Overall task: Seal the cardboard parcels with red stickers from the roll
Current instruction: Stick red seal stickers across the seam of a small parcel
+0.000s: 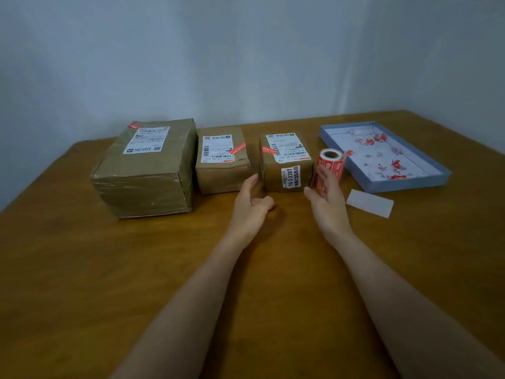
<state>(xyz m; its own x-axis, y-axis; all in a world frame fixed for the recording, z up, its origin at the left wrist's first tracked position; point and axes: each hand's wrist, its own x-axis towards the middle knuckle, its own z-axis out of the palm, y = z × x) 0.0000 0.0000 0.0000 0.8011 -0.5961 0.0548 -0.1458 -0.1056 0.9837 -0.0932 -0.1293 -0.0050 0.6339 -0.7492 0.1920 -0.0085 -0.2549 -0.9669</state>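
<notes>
Three cardboard parcels stand in a row across the far half of the wooden table (pixel 82 269): a large parcel (pixel 147 170) at about 10 o'clock of the hands, a middle parcel (pixel 222 162) at 11 o'clock, and a small parcel (pixel 285 164) at 12 o'clock, each already bearing a red sticker on top. The left hand (pixel 251 203) hovers with fingers relaxed and spread, holding nothing, its fingertips near the gap between the middle and small parcels. The right hand (pixel 326 198), likewise loosely spread and empty, reaches beside the sticker roll (pixel 329 166), which stands on end just right of the small parcel; whether the fingers touch the roll cannot be told. A white backing strip (pixel 370 202) lies at 3 o'clock of the right hand. At 1 o'clock sits a shallow blue tray (pixel 410 184), holding scattered red and white sticker scraps. Judged from this layout, the step in hand is taking up the roll; steadying it with one hand while peeling cleanly should keep the sticker flat.
</notes>
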